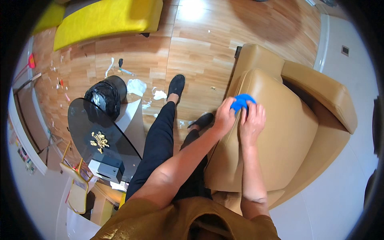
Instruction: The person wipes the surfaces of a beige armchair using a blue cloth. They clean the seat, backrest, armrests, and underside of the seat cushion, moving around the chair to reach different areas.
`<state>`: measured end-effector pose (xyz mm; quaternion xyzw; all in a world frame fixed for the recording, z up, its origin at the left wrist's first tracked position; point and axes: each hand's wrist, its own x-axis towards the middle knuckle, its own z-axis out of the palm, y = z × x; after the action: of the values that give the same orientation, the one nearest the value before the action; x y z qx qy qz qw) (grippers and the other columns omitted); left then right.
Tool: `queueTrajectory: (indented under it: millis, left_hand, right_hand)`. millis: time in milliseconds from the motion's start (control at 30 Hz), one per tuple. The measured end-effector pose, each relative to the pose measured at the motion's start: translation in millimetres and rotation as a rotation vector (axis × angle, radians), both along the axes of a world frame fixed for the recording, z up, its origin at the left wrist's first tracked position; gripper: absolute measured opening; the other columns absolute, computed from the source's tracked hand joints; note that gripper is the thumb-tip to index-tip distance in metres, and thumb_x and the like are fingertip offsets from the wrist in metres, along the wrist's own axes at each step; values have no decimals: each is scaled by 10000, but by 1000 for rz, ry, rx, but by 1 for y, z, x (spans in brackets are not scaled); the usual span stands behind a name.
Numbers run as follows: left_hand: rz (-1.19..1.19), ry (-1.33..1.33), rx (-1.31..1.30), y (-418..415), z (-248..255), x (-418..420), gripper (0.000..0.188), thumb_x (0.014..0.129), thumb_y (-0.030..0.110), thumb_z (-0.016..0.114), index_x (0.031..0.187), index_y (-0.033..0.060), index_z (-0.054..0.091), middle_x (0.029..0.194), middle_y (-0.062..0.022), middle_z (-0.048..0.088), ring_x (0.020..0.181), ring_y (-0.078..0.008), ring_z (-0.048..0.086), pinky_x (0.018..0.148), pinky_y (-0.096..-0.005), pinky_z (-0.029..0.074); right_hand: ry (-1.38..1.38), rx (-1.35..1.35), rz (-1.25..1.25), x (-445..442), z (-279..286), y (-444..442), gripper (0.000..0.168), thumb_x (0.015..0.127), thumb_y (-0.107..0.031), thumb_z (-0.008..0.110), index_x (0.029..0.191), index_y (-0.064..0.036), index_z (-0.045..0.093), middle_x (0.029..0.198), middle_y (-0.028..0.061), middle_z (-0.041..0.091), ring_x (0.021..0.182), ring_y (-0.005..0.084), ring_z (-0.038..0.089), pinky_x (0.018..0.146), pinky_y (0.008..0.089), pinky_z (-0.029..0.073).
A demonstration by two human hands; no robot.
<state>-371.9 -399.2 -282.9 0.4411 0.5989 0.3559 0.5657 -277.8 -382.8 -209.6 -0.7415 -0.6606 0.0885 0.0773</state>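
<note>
A bright blue cloth (244,98) is bunched between my two hands, over the front edge of a tan leather sofa seat (276,129). My left hand (225,116) grips its left side with fingers and thumb. My right hand (253,121) holds the lower right side, fingers curled over it. Whether the cloth touches the leather under my hands cannot be made out. The sofa's armrest (318,93) rises at the far end.
To the left stands a dark glass table (81,120) bearing peel-like scraps (100,140) and a tissue box (105,169). A black-lined bin (115,87) is beside it. Paper litter (136,87) lies on the wooden floor (195,54). A yellow sofa (105,21) stands beyond.
</note>
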Motion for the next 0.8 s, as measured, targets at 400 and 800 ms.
queueTrajectory:
  millis: [400, 800]
  left_hand:
    - [-137, -61, 42, 32, -22, -1, 323, 818, -101, 510, 1118, 15, 546, 988, -260, 608, 960, -454, 598, 844, -438, 496]
    - [-150, 27, -17, 131, -52, 37, 256, 885, -32, 480, 1128, 34, 527, 1025, -287, 615, 1010, -477, 581, 848, -485, 471]
  right_hand:
    - [-36, -17, -66, -1, -2, 20, 244, 806, -91, 729, 1040, -81, 657, 919, 113, 565, 878, 318, 579, 756, 435, 495]
    - [-16, 69, -126, 32, -45, 102, 209, 837, -110, 718, 1032, -72, 650, 974, 129, 581, 922, 343, 596, 780, 451, 505]
